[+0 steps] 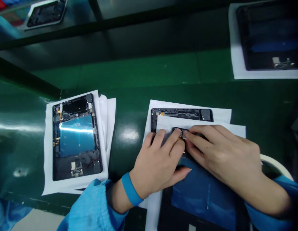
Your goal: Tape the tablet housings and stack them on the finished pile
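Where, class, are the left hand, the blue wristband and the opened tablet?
Left hand (156, 160): head view, back of the hand.
Blue wristband (131, 189): head view, middle of the band.
Opened tablet (76, 136): head view, blue inner panel.

Tablet frame (78, 170) black, its panel (76, 136) blue; paper sheet (49, 150) white; workbench (23, 160) glossy green; sleeve (91, 208) and wristband (131, 189) blue.

Tablet frame (180, 114) | black, open-backed | flat, upper edge showing beyond white paper (199, 121) | small dark part (185, 130) | mostly hidden
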Demonstrator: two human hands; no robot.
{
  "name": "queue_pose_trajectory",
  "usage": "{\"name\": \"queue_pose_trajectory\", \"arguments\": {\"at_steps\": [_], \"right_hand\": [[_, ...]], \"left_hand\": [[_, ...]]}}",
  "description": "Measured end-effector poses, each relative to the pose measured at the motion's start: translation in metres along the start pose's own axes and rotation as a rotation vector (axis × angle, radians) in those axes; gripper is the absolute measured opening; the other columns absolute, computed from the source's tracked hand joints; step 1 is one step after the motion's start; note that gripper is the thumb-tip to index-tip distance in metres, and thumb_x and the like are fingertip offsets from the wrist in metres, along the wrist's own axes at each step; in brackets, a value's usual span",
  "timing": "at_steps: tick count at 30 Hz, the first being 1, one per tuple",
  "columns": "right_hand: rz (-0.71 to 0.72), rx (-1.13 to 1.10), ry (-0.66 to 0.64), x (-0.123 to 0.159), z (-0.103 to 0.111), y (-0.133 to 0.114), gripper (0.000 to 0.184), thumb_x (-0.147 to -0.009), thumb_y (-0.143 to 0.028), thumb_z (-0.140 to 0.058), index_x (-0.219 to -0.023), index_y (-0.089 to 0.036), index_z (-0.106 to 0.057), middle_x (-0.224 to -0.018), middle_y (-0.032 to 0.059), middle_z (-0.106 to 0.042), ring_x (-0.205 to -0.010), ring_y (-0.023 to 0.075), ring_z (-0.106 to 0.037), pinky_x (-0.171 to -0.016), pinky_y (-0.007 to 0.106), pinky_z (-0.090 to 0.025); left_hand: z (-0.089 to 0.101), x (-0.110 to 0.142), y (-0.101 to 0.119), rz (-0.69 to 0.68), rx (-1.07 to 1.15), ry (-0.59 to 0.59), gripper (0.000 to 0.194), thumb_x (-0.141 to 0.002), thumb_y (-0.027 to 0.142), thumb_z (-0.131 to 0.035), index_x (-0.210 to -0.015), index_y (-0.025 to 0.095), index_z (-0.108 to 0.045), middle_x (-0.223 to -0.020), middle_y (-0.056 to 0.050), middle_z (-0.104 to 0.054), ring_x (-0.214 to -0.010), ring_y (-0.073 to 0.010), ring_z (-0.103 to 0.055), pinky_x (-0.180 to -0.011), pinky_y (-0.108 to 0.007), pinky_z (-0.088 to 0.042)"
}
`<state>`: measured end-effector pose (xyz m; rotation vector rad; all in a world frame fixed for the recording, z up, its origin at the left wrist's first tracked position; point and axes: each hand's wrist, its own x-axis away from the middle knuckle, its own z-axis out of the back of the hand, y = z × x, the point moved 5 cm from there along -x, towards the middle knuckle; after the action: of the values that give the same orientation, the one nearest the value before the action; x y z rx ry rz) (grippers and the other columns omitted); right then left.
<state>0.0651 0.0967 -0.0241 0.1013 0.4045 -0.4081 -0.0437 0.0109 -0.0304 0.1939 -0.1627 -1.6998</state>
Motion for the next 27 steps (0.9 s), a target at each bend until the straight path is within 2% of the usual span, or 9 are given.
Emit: {"name": "queue_pose_trajectory", "arguments": {"at_steps": [5, 8, 11, 13, 15, 17, 19, 22, 27], "right_hand": [[-0.003, 0.048, -0.164, -0.007, -0.001, -0.014, 0.010, -0.085, -0.009, -0.061, -0.083, -0.014, -0.069, -0.088, 0.0084, -0.067, -0.078, 0.0207, -0.057, -0.056, 0.034, -0.040], [0.007, -0.004, -0.215, -0.007, 0.004, -0.016, 0.013, -0.087, -0.013, -0.061, -0.094, -0.014, -0.071, -0.097, 0.0083, -0.068, -0.086, 0.0216, -0.060, -0.069, 0.034, -0.049], [0.035, -0.039, -0.034, 0.016, 0.030, 0.001, 0.017, -0.093, -0.019, -0.058, -0.103, -0.018, -0.071, -0.112, 0.0060, -0.070, -0.103, 0.0213, -0.061, -0.093, 0.037, -0.050], [-0.055, 0.081, 0.164, 0.050, 0.057, 0.027, 0.014, -0.091, -0.018, -0.062, -0.102, -0.020, -0.070, -0.112, 0.0048, -0.071, -0.107, 0.0216, -0.061, -0.102, 0.041, -0.045], [-0.235, 0.316, 0.302, 0.090, 0.083, 0.061, 0.017, -0.086, -0.017, -0.070, -0.102, -0.020, -0.069, -0.105, 0.0060, -0.073, -0.100, 0.0231, -0.063, -0.098, 0.045, -0.045], [-0.371, 0.538, 0.334, 0.124, 0.098, 0.094, 0.024, -0.083, -0.021, -0.074, -0.107, -0.017, -0.068, -0.102, 0.0091, -0.073, -0.093, 0.0256, -0.063, -0.083, 0.043, -0.044], [-0.424, 0.656, 0.321, 0.143, 0.101, 0.115, 0.029, -0.084, -0.024, -0.073, -0.112, -0.016, -0.067, -0.101, 0.0100, -0.073, -0.086, 0.0257, -0.063, -0.072, 0.040, -0.038], [-0.463, 0.663, 0.257, 0.150, 0.092, 0.126, 0.033, -0.088, -0.027, -0.068, -0.120, -0.019, -0.065, -0.106, 0.0076, -0.074, -0.087, 0.0261, -0.063, -0.073, 0.041, -0.034], [-0.537, 0.632, 0.202, 0.148, 0.078, 0.118, 0.037, -0.091, -0.028, -0.063, -0.127, -0.021, -0.061, -0.119, 0.0093, -0.071, -0.098, 0.0290, -0.062, -0.080, 0.044, -0.034]], "left_hand": [[-0.001, 0.000, -0.003, -0.008, 0.000, 0.017, 0.073, -0.092, 0.058, -0.059, -0.146, 0.011, -0.046, -0.149, -0.010, -0.054, -0.127, -0.0333, -0.048, -0.103, -0.047, -0.041], [0.000, -0.004, -0.005, -0.021, -0.079, 0.034, 0.064, -0.095, 0.048, -0.058, -0.145, 0.011, -0.047, -0.146, -0.014, -0.056, -0.124, -0.0361, -0.050, -0.100, -0.050, -0.043], [0.001, -0.012, -0.007, -0.065, -0.146, 0.064, 0.051, -0.098, 0.042, -0.054, -0.141, 0.013, -0.053, -0.144, -0.015, -0.057, -0.123, -0.0380, -0.050, -0.096, -0.052, -0.044], [0.002, -0.015, -0.008, -0.090, -0.164, 0.073, 0.049, -0.099, 0.042, -0.052, -0.139, 0.014, -0.055, -0.144, -0.016, -0.057, -0.123, -0.0387, -0.051, -0.094, -0.052, -0.046], [0.002, -0.015, -0.008, -0.099, -0.179, 0.081, 0.049, -0.100, 0.043, -0.050, -0.139, 0.014, -0.055, -0.143, -0.016, -0.057, -0.122, -0.0388, -0.051, -0.092, -0.052, -0.047], [0.003, -0.015, -0.008, -0.098, -0.195, 0.090, 0.049, -0.100, 0.044, -0.048, -0.139, 0.015, -0.055, -0.142, -0.017, -0.058, -0.122, -0.0388, -0.051, -0.091, -0.051, -0.047], [0.003, -0.014, -0.008, -0.089, -0.197, 0.093, 0.048, -0.100, 0.044, -0.048, -0.139, 0.017, -0.055, -0.142, -0.016, -0.058, -0.121, -0.0383, -0.052, -0.091, -0.051, -0.047], [0.003, -0.014, -0.008, -0.079, -0.191, 0.093, 0.048, -0.099, 0.044, -0.049, -0.139, 0.019, -0.055, -0.142, -0.015, -0.058, -0.121, -0.0379, -0.052, -0.091, -0.051, -0.047], [0.002, -0.014, -0.009, -0.072, -0.179, 0.088, 0.048, -0.100, 0.043, -0.048, -0.139, 0.018, -0.055, -0.142, -0.016, -0.058, -0.122, -0.0390, -0.051, -0.092, -0.052, -0.046]]}}
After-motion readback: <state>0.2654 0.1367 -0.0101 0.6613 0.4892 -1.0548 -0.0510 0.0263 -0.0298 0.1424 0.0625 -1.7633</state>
